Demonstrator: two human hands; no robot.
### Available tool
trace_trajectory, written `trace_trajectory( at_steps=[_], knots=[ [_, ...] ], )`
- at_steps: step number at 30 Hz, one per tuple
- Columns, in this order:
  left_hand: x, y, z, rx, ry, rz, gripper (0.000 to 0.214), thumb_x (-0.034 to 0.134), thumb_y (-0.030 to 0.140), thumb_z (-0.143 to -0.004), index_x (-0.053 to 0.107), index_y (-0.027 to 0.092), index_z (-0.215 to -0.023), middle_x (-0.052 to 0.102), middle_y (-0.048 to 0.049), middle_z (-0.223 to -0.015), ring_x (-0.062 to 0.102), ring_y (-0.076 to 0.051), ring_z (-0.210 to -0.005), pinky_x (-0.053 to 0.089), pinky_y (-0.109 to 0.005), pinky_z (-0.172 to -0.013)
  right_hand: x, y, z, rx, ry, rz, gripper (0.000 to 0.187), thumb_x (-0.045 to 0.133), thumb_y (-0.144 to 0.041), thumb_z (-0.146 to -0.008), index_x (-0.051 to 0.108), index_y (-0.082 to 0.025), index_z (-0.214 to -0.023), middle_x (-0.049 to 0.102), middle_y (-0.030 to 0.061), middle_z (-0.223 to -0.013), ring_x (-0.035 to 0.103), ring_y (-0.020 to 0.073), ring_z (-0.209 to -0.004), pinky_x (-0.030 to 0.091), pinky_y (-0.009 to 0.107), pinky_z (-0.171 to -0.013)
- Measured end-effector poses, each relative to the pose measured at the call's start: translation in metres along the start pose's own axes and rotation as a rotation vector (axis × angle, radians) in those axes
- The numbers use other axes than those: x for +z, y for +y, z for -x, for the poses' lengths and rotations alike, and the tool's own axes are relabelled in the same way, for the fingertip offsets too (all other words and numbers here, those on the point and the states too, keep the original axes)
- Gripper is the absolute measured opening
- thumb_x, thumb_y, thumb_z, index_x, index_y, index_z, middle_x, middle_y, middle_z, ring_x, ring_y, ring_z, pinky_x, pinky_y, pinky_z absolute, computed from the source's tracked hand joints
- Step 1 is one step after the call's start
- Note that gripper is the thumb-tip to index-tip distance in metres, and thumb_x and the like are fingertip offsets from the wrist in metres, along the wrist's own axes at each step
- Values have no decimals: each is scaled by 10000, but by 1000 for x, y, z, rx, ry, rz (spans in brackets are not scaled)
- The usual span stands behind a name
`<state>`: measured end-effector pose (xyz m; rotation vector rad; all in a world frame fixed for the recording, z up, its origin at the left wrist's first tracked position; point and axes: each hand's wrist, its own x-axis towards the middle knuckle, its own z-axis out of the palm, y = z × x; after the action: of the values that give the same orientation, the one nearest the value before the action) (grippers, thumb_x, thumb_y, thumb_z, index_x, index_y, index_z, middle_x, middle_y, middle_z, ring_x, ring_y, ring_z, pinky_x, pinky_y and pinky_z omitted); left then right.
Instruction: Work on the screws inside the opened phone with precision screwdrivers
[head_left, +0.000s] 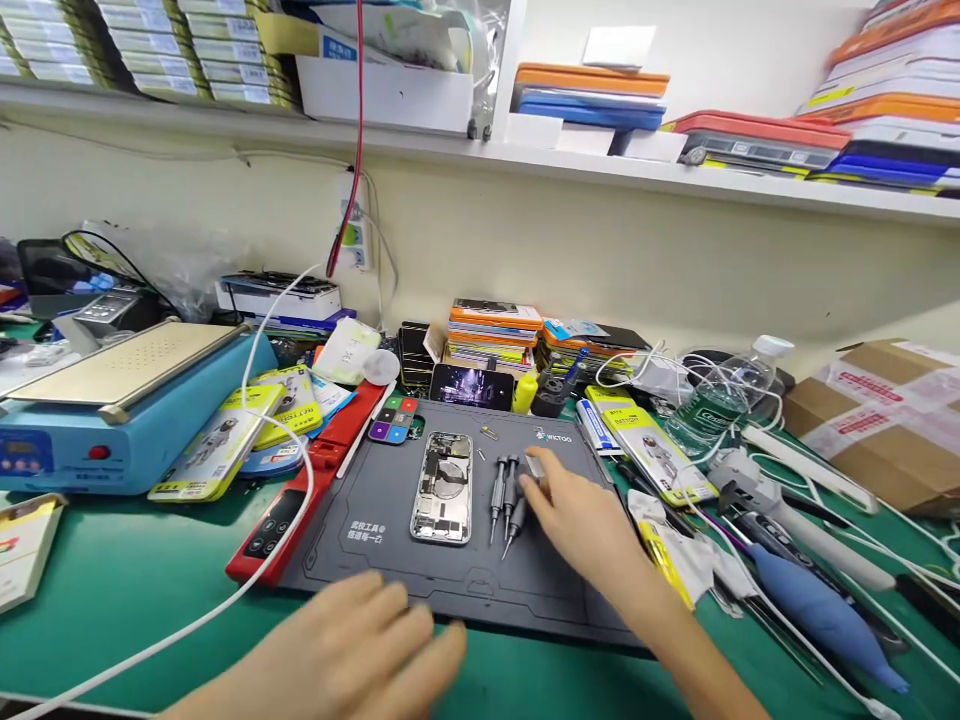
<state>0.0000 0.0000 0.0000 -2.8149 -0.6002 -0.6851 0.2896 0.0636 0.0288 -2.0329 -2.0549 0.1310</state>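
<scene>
My right hand (581,515) reaches over the right half of the dark grey work mat (450,585). Its thumb and forefinger close on a small grey metal piece (534,466), whose exact kind I cannot make out. Just left of those fingers lie several precision screwdrivers (506,495). An opened phone (443,490) rests on the mat with its inner parts showing. My left hand (352,645), a little blurred, hovers at the mat's front edge with fingers apart and nothing in them. Tiny loose parts (489,433) are scattered above the screwdrivers.
A red device (292,510) borders the mat on the left, beside a blue heating plate (135,410). A white cable (225,600) crosses the front left. Behind stand a lit phone (472,386) and a yellow bottle (526,391). A blue air blower (821,610) lies right.
</scene>
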Motion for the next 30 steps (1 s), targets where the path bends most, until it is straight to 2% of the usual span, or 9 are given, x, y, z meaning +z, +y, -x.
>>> trace_trajectory(
  at_steps=[2,5,7,11,19,22,26,30],
  knots=[
    [11,-17,-16,-139,-152,-40,184,638,298,-1029,672,218,-1191,674,-46,-927,676,-209,-773,563,-337,-655,6,-2,0,9,-65,43,403,435,-278,-1075,572,-212,-1448,805,89,-937,774,316,-845,299,305,-615],
    [22,-43,-39,-342,-343,-101,442,672,493,-1005,617,204,-1335,675,-91,-1134,713,-293,-910,585,-415,-683,5,-8,2,26,-143,59,452,387,-276,-1073,526,-243,-1502,791,65,-873,762,306,-815,264,302,-613],
    [25,-54,-49,-393,-437,-66,496,624,557,-1019,592,220,-1382,665,-84,-1133,721,-308,-943,597,-435,-703,3,-11,2,49,-175,56,488,376,-303,-1068,493,-244,-1538,768,46,-806,738,291,-739,244,305,-603],
    [26,-64,-58,-384,-577,-21,502,572,580,-1029,577,245,-1402,654,-84,-1157,728,-330,-976,601,-452,-711,4,-14,0,84,-209,42,602,393,-301,-1027,391,-236,-1625,714,14,-711,679,274,-640,214,312,-594],
    [30,-71,-58,-384,-572,148,395,565,540,-1049,597,249,-1313,619,-64,-1165,693,-309,-1054,596,-484,-822,8,-10,-7,70,-210,-55,616,445,-284,-972,379,-358,-1580,704,-47,-816,663,228,-737,301,282,-634],
    [32,-70,-58,-376,-557,172,377,559,521,-1061,584,226,-1294,613,-68,-1176,681,-314,-1068,592,-502,-836,5,-6,-16,42,-218,-70,617,439,-279,-981,359,-345,-1589,708,-40,-842,670,228,-785,339,286,-672],
    [35,-69,-57,-359,-515,156,354,535,512,-1074,583,213,-1256,608,-73,-1142,667,-324,-1037,584,-510,-805,1,-2,-29,7,-254,-83,600,481,-278,-973,418,-337,-1566,710,-42,-811,660,223,-754,347,287,-662],
    [41,-69,-52,-341,-476,174,301,537,470,-1078,595,197,-1194,598,-74,-1086,660,-317,-975,571,-495,-768,2,-3,-34,-12,-227,-107,559,490,-266,-980,489,-321,-1537,735,-12,-886,667,217,-767,371,292,-673]
  ],
)
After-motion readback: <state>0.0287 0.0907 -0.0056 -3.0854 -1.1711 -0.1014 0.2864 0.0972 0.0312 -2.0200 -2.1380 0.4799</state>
